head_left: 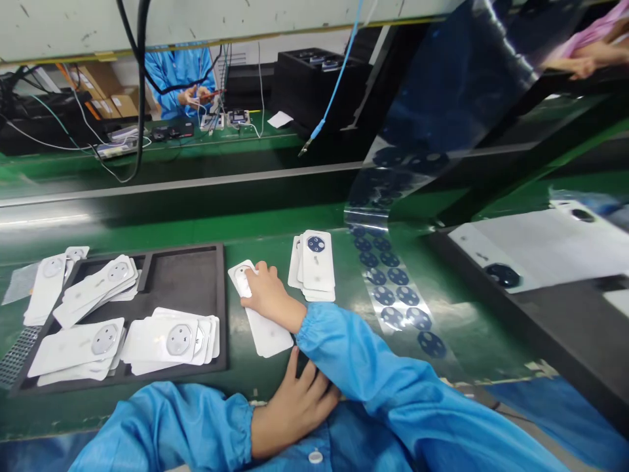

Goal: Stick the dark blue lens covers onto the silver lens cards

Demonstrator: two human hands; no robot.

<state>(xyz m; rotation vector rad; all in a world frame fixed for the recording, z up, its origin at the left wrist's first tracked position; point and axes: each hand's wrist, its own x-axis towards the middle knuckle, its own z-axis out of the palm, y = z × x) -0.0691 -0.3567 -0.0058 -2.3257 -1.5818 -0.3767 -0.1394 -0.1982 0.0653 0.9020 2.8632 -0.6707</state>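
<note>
My right hand (269, 299) reaches across to the left, over a white phone back cover (269, 334) lying slantwise on the green bench. Its fingers are curled and pressed at the cover's camera end, hiding part of the round camera area. My left hand (297, 408) rests palm down near my body, fingers spread, just below the cover's lower corner and partly under the right forearm; I see nothing in it. To the right of the cover lies a small stack of white back covers (318, 269), the top one with a dark blue disc on its camera ring.
A black foam tray (187, 269) at left holds several white covers. A clear strip of dark blue round stickers (386, 278) hangs down onto the bench at right. Another dark tray (555, 328) carries covers. Across the bench, a person in blue (179, 78) handles something; cables (141, 85) dangle.
</note>
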